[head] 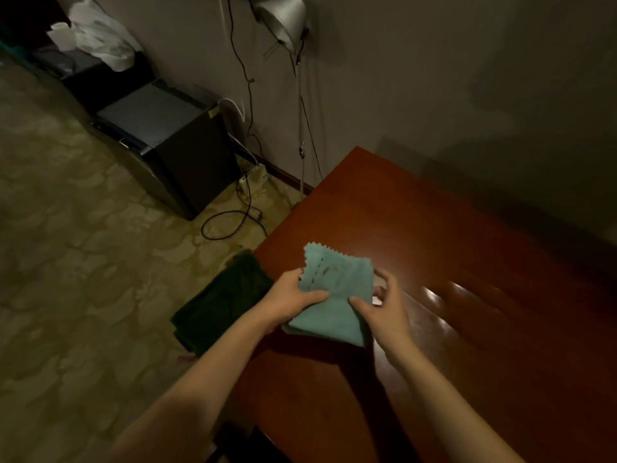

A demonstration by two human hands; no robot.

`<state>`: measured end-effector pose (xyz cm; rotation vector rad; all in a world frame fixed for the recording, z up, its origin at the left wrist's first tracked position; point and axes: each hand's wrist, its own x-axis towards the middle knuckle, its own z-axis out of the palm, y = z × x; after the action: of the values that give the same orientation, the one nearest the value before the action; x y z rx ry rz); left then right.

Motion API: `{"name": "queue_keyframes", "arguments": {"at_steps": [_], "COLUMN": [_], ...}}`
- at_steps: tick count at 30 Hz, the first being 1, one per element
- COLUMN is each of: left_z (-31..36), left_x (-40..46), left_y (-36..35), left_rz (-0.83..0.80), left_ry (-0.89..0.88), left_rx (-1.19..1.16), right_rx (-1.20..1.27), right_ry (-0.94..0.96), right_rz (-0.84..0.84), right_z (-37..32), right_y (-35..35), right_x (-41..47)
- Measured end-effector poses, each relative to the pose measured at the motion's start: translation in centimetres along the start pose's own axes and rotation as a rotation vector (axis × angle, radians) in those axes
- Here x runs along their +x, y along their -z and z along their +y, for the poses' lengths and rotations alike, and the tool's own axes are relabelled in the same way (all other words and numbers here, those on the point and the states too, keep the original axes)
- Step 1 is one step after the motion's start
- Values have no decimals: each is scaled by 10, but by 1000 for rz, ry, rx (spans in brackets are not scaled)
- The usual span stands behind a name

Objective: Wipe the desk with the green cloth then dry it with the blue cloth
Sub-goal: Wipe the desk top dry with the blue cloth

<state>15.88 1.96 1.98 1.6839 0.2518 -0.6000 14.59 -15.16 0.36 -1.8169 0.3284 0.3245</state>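
Soft, pale blue-green microfibre cloth [334,295], folded into a rough square with a zigzag pinked edge at its far side, sits just above the near-left corner of the reddish-brown polished wooden desk [450,262], held between both hands. The left hand [293,299] has its thumb laid over the top of the fold and its fingers hidden beneath, closed on the left edge. The right hand [384,305] pinches the right edge, thumb pressed on top and fingers curled loosely around the side. By its look the cloth is light, limp and a little grippy; it should drape and unfold if taken by one corner, so a flat palm over the whole folded pad would likely control it best for wiping. A few dark marks show on its upper face.

Just left of it, a dark green cloth [220,305] hangs over the desk's left edge, apart from both hands. Which of the two the task calls green and which blue is uncertain in this dim light. Beyond lie the patterned beige floor [83,262] and a black cable [230,222] looped on it.
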Motion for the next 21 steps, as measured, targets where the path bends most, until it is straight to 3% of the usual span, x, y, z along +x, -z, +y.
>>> {"name": "queue_keyframes", "arguments": {"at_steps": [3, 6, 8, 13, 15, 18, 21], "left_z": [-12, -15, -11, 1, 4, 1, -20], "left_x": [16, 29, 39, 62, 72, 87, 87], "left_y": [24, 42, 50, 66, 71, 81, 95], "left_rz": [-101, -241, -309, -326, -249, 112, 356], "left_ry": [32, 43, 18, -19, -76, -221, -326], "left_rx": [76, 89, 56, 58, 50, 301, 574], "right_rx": [-384, -674, -870, -763, -666, -639, -940], "right_ry": [243, 560, 673, 635, 584, 508, 440], "right_rz": [156, 83, 1, 14, 99, 257, 49], "right_z": [12, 15, 20, 16, 7, -7, 2], "right_y": [-25, -53, -69, -89, -84, -71, -76], "right_x": [-4, -15, -14, 18, 35, 58, 56]}}
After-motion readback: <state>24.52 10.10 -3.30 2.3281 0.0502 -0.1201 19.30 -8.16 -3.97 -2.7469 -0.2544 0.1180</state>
